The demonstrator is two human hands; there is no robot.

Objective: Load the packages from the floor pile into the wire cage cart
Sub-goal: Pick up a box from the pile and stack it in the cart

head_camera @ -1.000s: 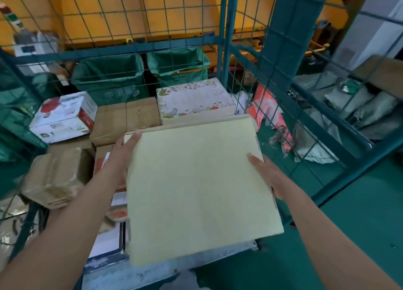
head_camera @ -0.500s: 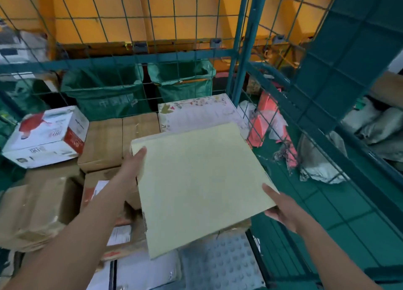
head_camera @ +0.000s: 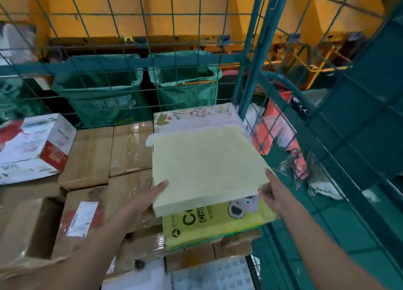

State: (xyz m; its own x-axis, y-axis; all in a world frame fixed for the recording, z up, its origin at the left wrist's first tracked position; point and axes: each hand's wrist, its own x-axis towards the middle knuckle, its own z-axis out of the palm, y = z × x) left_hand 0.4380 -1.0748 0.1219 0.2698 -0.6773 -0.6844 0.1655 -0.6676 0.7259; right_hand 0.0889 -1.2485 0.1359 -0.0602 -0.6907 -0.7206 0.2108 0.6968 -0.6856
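Flat pale-yellow square package [head_camera: 205, 167] sits inside the teal wire cage cart [head_camera: 250, 49], held roughly level over the stacked load. Its far edge overlaps the floral-printed white flat box [head_camera: 196, 117]; its near edge hangs above the bright yellow plastic bag with black lettering and a cartoon animal [head_camera: 218, 222]. Left hand [head_camera: 144, 200] is at the package's near-left corner, fingers straight and close together, fingertips [head_camera: 162, 184] pressed flat against the package's left edge and near face; whether the thumb is under it, cannot tell. Right hand [head_camera: 273, 193] is at the package's near-right corner, thumb along the right edge on top, remaining fingers curled underneath the corner, so the corner is pinched between thumb and fingers. Left of the package: brown taped cardboard boxes [head_camera: 109, 150] packed side by side, one nearer with a white shipping label [head_camera: 82, 217]. Further left of the package, a white and red printed carton [head_camera: 32, 145], tilted. Behind the package, beyond the cart mesh, two green fabric sacks [head_camera: 183, 86] hang open. Right of the package, outside the mesh, red and clear plastic parcels [head_camera: 277, 132] lie on the green floor [head_camera: 340, 230].
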